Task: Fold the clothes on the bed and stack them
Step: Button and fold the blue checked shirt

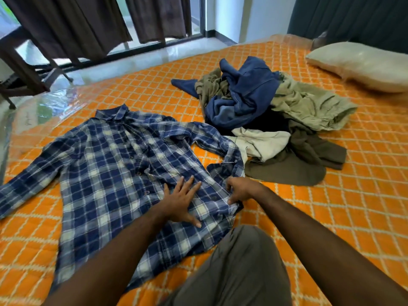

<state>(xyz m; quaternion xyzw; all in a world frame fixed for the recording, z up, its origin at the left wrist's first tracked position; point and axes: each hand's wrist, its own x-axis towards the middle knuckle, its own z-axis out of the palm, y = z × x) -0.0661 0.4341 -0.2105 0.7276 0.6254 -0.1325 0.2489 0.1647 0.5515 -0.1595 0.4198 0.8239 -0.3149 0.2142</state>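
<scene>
The plaid shirt [123, 164] lies spread flat on the bed [331, 206], front side up with the buttons closed. Its long axis runs from the collar, far and a little left, down to the hem near the person's knee [240, 261]. One sleeve stretches out to the left edge of the view; the other sleeve bends toward the right and ends just beside the pile of clothes [271, 120].

The left hand [183, 199] rests flat on the lower front of the shirt, fingers straight and spread, so this grip holds nothing. The right hand [240, 191] is at the right side edge of the shirt, fingers curled, and its grip pinches the cloth there.

The pile is in the middle of the bed, beyond the right hand: a blue garment on top, olive and dark brown pieces around it, and a pale one in front. They are crumpled and lie over each other.

There is open orange cover on the right of the person and in front of the pile, and also on the left, under and around the stretched sleeve. A pillow [362, 65] lies at the far right corner, well apart from the pile. The far left edge of the bed borders the shiny floor [141, 60] near the curtains [72, 25].
</scene>
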